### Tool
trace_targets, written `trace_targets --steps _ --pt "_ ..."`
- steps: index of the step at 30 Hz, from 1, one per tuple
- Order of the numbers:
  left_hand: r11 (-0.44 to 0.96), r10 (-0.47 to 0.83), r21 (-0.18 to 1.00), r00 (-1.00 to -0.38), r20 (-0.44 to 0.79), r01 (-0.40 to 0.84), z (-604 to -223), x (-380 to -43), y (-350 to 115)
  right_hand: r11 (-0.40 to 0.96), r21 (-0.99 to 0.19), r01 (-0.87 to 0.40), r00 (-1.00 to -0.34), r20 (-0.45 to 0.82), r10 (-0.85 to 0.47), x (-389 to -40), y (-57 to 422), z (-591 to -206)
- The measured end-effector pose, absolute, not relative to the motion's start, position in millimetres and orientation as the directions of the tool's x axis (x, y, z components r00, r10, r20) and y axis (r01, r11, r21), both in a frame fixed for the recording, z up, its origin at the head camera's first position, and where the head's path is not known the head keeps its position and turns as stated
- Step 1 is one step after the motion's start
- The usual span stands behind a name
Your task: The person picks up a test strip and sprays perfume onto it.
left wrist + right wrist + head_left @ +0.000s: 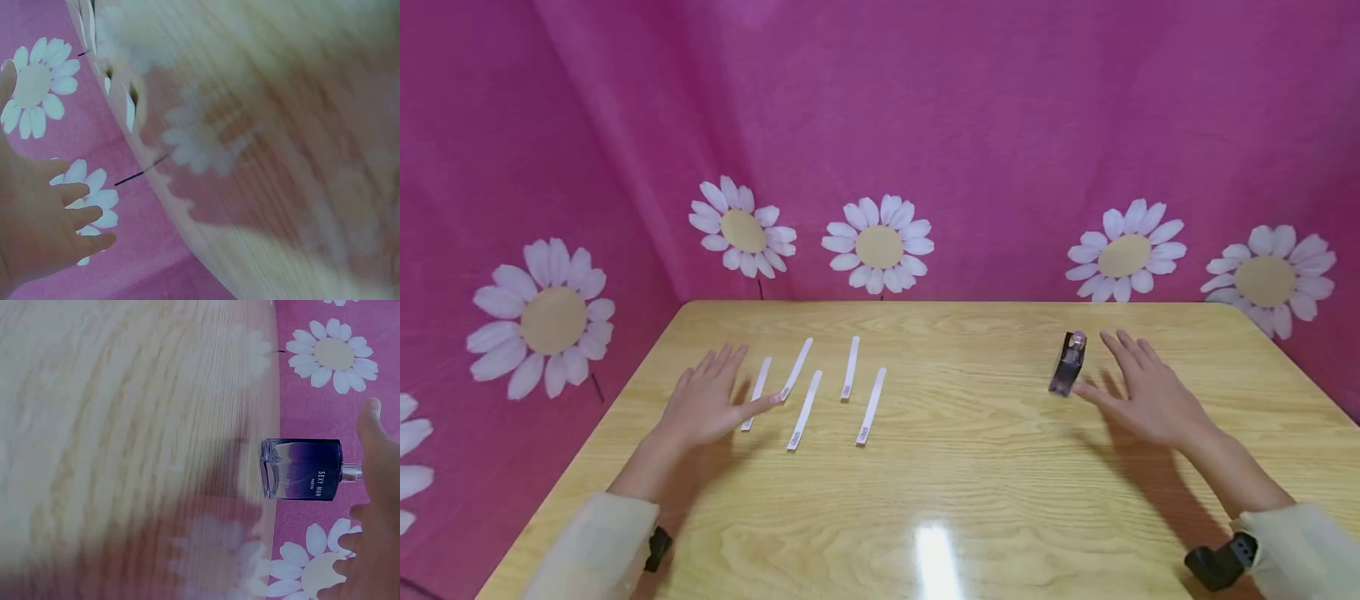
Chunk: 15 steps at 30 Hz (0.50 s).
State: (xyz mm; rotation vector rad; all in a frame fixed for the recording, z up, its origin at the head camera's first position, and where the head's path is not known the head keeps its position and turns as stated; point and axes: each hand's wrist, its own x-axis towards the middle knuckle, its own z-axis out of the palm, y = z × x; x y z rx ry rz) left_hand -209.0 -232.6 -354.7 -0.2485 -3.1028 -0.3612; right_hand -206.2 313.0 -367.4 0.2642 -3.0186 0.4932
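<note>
My left hand (703, 404) is held above the table at the left, fingers spread and holding nothing. Beside and partly under it lie several narrow white paper strips (806, 408) with small dark print at their near ends. One strip (130, 112) shows near the table edge in the left wrist view. On the right, a dark purple glass perfume bottle (1067, 364) stands upright with its cap off, its label (320, 482) reading "SEXY MAN". My right hand (1157, 404) hovers just right of the bottle, fingers extended, thumb near its base in the head view.
The glossy wood-grain table (970, 467) reflects light near its front. A pink cloth (985, 125) with large white daisies hangs behind it and along the left side. Dark wrist devices (1221, 562) sit at both cuffs.
</note>
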Motion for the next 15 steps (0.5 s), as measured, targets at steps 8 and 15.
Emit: trace_targets --steps 8,15 --pt "0.952 0.180 0.248 -0.983 0.026 0.181 -360 -211 -240 0.894 -0.396 -0.211 -0.977 0.085 -0.193 -214 314 -366" --pt "0.931 0.214 0.290 -0.975 0.056 0.221 -371 -211 -252 0.830 -0.483 -0.279 -0.960 0.128 -0.249 -220 313 -369"
